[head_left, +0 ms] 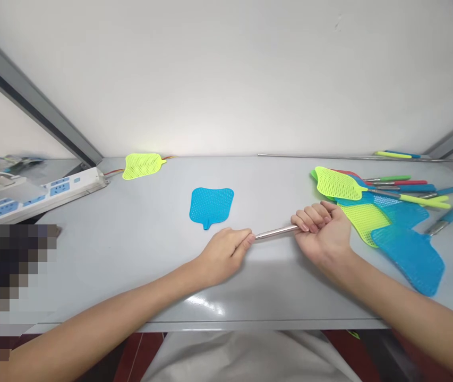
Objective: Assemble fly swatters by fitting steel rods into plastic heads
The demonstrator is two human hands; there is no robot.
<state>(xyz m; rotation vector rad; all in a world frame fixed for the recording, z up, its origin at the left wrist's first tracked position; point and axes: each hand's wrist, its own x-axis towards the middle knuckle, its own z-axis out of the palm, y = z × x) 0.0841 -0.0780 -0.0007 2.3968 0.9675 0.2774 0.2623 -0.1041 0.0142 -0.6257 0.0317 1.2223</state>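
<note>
A thin silver metal rod (276, 232) runs between my two hands above the grey table. My left hand (226, 252) is closed around its left end, thumb along the top. Around the right end, the fingers of my right hand (322, 231) are curled with the palm turned up, hiding what part lies inside. Just beyond my left hand, a loose blue fly swatter head (211, 206) lies flat, its short stem pointing toward me. Right of my right hand is a pile of fly swatters, with a yellow-green one (340, 184) on top and a blue one (409, 257) nearest me.
A yellow-green swatter head (142, 165) lies near the back wall. At left stands a white power strip (57, 192) with blue sockets. A long thin metal rod (353, 157) lies along the wall at the back right. The table's front edge (250, 325) is close to my lap.
</note>
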